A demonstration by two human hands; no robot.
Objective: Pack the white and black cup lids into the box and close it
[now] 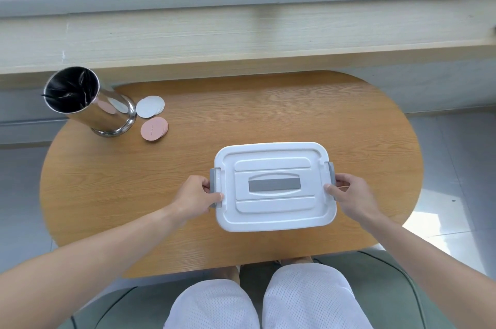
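A white plastic box (273,210) with its lid on and a grey handle strip on top sits near the front middle of the wooden table. My left hand (197,196) grips the grey latch on the box's left side, thumb on the lid. My right hand (351,194) grips the grey latch on the right side in the same way. What is inside the box is hidden by the lid. A small stack of white round lids (150,106) lies at the back left of the table, far from both hands. No black lids are visible.
A shiny metal cylinder (88,103) holding dark utensils stands at the table's back left. A stack of pink round discs (154,128) lies beside it. The oval wooden table (268,114) ends near my knees; a window ledge runs behind.
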